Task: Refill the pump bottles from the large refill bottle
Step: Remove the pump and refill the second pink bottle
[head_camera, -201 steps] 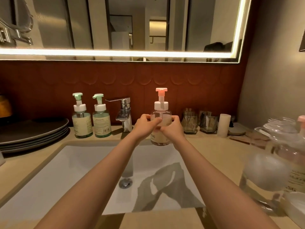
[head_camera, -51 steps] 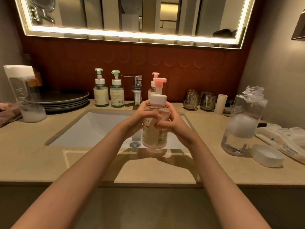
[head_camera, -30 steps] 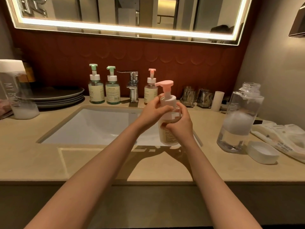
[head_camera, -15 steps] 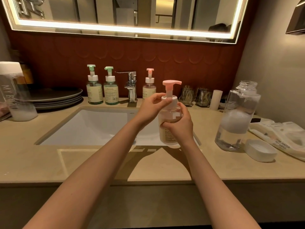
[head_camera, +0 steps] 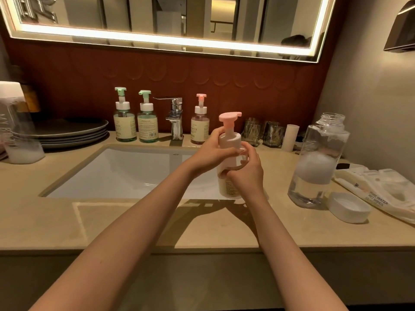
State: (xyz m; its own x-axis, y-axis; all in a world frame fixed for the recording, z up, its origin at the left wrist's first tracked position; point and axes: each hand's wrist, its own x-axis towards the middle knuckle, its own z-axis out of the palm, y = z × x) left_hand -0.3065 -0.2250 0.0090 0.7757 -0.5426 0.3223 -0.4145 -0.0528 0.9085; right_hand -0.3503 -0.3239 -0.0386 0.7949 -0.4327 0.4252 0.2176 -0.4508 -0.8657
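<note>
The fingers (head_camera: 216,134) of your left hand (head_camera: 213,153) are curled round the white collar of the pump bottle (head_camera: 229,187), just under its pink pump head (head_camera: 229,117), whose spout points to the right. Your right hand (head_camera: 247,176) wraps the bottle's body lower down, with the fingers curled across the front so that much of the label is hidden. Both hands grip this one bottle. It stands upright at the front right corner of the sink (head_camera: 125,173). You cannot tell whether its base rests on the tabletop (head_camera: 134,223) or hangs just above it.

Along the back wall, two green-topped bottles (head_camera: 124,122) stand side by side left of the tap (head_camera: 175,117). A second pink-topped bottle (head_camera: 199,127) stands just right of the tap. Further right are two dark glasses (head_camera: 253,131) and a white cup (head_camera: 290,138).

To your right, the large refill bottle (head_camera: 318,162) stands upright on the tabletop, well apart from your hands. Its neck is uncapped, and it holds clear liquid with white foam above. A white cap (head_camera: 348,209) lies just beside its base, open side up, and a pack of wet wipes (head_camera: 381,191) lies beyond that. At the far left, a lidded clear bottle (head_camera: 15,131) stands in front of a stack of grey plates (head_camera: 71,131).
</note>
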